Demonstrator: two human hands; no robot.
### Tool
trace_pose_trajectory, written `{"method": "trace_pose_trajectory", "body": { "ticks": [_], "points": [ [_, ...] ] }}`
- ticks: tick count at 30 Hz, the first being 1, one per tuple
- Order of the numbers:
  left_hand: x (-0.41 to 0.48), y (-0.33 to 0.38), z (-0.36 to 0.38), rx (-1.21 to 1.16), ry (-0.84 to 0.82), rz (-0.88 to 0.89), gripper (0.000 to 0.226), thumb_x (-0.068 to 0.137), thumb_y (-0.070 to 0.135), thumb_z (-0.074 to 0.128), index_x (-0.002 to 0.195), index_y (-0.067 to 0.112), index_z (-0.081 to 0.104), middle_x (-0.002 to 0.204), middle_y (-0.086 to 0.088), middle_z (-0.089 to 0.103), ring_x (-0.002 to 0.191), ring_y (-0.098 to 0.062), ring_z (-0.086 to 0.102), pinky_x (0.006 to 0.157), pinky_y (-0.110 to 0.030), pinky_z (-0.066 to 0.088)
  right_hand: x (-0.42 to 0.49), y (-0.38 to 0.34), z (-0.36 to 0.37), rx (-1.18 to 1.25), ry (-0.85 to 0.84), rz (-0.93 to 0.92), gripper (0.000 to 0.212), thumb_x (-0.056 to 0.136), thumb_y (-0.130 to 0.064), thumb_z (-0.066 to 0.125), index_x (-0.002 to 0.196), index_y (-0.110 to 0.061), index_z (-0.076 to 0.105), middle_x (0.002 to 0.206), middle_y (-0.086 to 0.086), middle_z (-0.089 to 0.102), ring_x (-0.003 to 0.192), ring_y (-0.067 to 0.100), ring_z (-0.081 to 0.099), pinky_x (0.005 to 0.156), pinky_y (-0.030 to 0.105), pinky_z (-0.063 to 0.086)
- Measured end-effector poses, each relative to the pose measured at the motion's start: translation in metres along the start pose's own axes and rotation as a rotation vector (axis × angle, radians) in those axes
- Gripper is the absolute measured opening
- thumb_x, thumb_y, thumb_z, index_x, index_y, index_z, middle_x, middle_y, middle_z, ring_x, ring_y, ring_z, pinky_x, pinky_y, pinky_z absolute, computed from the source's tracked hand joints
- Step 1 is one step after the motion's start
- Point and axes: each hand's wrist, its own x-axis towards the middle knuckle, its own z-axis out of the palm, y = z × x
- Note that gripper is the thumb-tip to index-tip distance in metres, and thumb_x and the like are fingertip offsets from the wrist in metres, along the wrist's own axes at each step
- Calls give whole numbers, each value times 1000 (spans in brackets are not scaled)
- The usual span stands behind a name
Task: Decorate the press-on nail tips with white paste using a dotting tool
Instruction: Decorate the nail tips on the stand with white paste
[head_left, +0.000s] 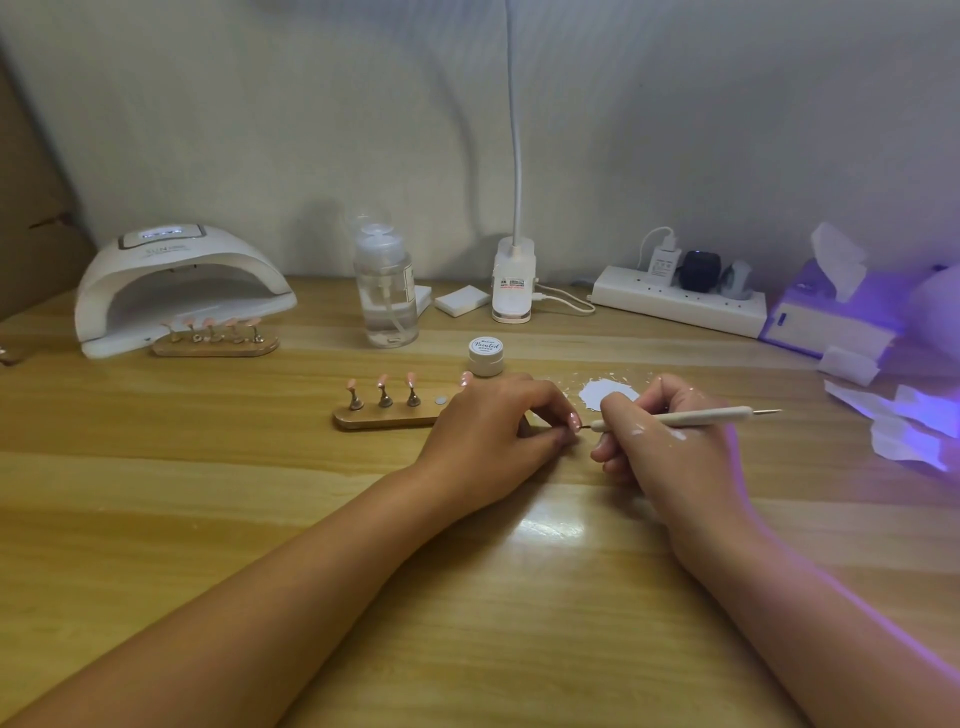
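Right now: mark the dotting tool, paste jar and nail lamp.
dotting tool (701, 415), head view, middle of the handle
paste jar (486, 346), head view, printed lid
nail lamp (208, 255), head view, top shell

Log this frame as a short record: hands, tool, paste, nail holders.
left hand: pinches a pink nail tip
right hand: holds the dotting tool, its point at that tip
white paste: smeared on table behind the hands; jar lid on
near holder: three tips, then a bare slot; rest hidden by hand
far holder: five tips, at nail lamp's mouth
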Motion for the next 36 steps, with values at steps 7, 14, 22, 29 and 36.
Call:
{"method": "trace_pose_trajectory", "body": {
  "ticks": [7, 14, 22, 29, 36],
  "points": [
    [0, 1, 0, 6, 3, -2, 12, 83, 22, 76, 85, 33, 70, 88, 15, 69, 66, 5, 57, 75, 2, 29, 0, 1, 0, 11, 9, -4, 16, 71, -24, 62, 66, -15, 49, 54, 5, 69, 41, 7, 58, 40, 22, 44],
    [0, 1, 0, 6, 4, -6, 13, 84, 22, 75, 85, 34, 70, 89, 14, 69, 68, 0, 59, 76, 3, 27, -1, -1, 0, -2, -3, -1, 17, 68, -28, 61, 66, -16, 49, 55, 5, 69, 42, 7, 58, 42, 26, 45],
    [0, -2, 1, -8, 6, -3, 10, 83, 22, 76, 86, 31, 71, 83, 18, 65, 64, -1, 58, 75, -14, 39, 1, 1, -1, 52, -9, -29, 15, 74, -18, 63, 67, -12, 52, 55, 7, 69, 44, 9, 60, 44, 17, 46],
    [0, -1, 1, 6, 3, -7, 11, 84, 24, 75, 86, 33, 71, 84, 19, 65, 67, 0, 59, 77, -13, 38, 0, 0, 1, 22, -11, -15, 17, 66, -27, 61, 67, -13, 52, 57, 6, 71, 45, 9, 63, 52, 27, 47],
    [0, -1, 1, 3, 5, -6, 12, 84, 25, 76, 84, 35, 70, 85, 18, 65, 65, 1, 59, 76, -8, 36, 0, 0, -1, 63, -1, -18, 17, 79, -17, 66, 68, -12, 53, 58, 6, 71, 46, 10, 63, 46, 21, 48]
  ]
}}
